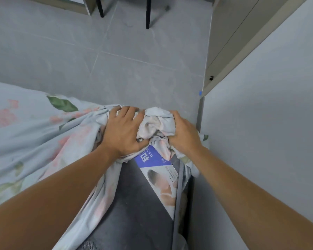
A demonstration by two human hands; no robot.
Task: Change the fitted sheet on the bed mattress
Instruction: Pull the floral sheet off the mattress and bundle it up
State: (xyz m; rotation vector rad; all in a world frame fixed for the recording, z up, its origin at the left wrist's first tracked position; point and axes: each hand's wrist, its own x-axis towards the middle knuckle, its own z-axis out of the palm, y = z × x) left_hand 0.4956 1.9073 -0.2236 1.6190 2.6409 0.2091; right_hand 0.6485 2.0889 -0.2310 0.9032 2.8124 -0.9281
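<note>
Fabric of the floral fitted sheet (43, 141), bunched at the mattress (134, 204) corner under your left hand (123, 130) and right hand (182, 134), both clenched on it, looks soft, light and slack, so grip gathered hem.

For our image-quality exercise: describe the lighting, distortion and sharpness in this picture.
Head view: soft, even light, no glare; wide-angle lens bows the wall edge and stretches the forearms; left hand, right hand and sheet fairly sharp, the label print smeared, image slightly soft overall.
</note>
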